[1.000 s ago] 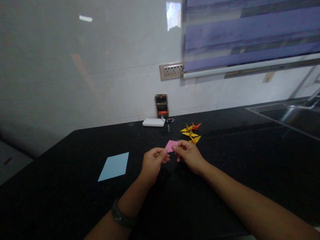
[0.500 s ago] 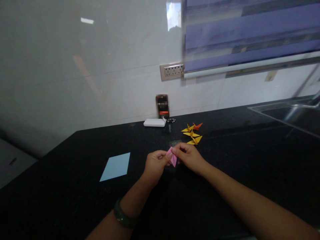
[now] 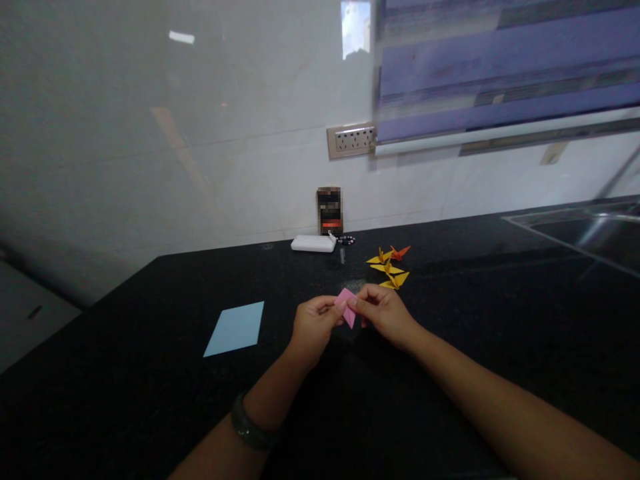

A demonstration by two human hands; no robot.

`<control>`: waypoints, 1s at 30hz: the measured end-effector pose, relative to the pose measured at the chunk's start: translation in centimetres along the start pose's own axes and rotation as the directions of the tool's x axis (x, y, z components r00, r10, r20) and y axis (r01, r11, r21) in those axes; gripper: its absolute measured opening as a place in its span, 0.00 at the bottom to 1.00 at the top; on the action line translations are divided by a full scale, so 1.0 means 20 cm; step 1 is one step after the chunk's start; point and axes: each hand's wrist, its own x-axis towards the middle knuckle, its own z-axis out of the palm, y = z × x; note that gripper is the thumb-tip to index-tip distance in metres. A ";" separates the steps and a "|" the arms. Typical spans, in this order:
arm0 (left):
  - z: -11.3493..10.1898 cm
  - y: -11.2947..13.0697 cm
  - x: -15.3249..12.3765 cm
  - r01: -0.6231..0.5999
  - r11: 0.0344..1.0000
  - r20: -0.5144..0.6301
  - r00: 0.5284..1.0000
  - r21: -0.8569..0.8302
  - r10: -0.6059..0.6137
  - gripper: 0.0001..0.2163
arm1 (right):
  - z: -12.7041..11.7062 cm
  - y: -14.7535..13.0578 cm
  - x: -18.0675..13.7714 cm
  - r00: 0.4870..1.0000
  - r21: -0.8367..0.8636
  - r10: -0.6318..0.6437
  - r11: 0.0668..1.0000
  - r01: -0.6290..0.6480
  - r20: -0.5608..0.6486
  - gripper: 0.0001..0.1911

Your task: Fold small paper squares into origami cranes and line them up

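Observation:
A small pink paper (image 3: 347,309), partly folded, is pinched between both of my hands just above the black countertop (image 3: 450,347). My left hand (image 3: 313,327) grips its left side with thumb and fingers closed. On its right side my right hand (image 3: 384,311) is closed in the same way. Just beyond my right hand lie several folded paper cranes (image 3: 391,265), yellow and one orange. A light blue paper sheet (image 3: 235,328) lies flat to the left of my hands.
A white flat case (image 3: 313,243) and a dark box (image 3: 329,211) stand at the back against the tiled wall, under a wall socket (image 3: 351,141). A steel sink (image 3: 590,230) is at the far right. A blue blind (image 3: 500,67) hangs above.
The pink paper went from a flat piece held up to a folded, narrower shape between my fingertips. My hands have stayed close together in the same spot.

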 end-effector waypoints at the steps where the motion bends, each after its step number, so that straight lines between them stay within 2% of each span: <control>1: 0.00 0.00 0.00 -0.010 1.000 -0.003 1.000 0.002 0.010 0.10 | 0.00 0.00 0.00 1.000 0.010 0.003 1.000 -0.003 0.009 0.13; 6: -0.01 0.00 0.01 -0.013 1.000 -0.019 1.000 -0.006 0.013 0.10 | 0.00 0.00 0.00 0.998 0.058 0.024 0.998 -0.028 0.057 0.11; 11: -0.01 0.00 0.01 0.013 0.997 -0.011 1.000 -0.070 -0.014 0.10 | 0.00 0.00 0.00 0.998 0.059 0.037 0.997 -0.041 0.054 0.09; 20: 0.00 0.02 0.00 -0.008 0.997 0.005 1.000 -0.077 0.009 0.12 | 0.00 0.00 0.00 1.000 0.057 0.020 0.998 -0.021 0.020 0.08; 27: -0.01 0.00 0.00 -0.002 0.988 0.029 1.000 -0.155 0.007 0.09 | 0.01 0.00 0.00 1.000 0.173 0.017 0.985 -0.020 0.021 0.08; 30: 0.00 0.01 0.00 0.031 0.983 0.020 0.999 -0.183 -0.028 0.07 | 0.01 0.00 0.00 1.000 0.217 0.005 0.976 -0.010 0.021 0.05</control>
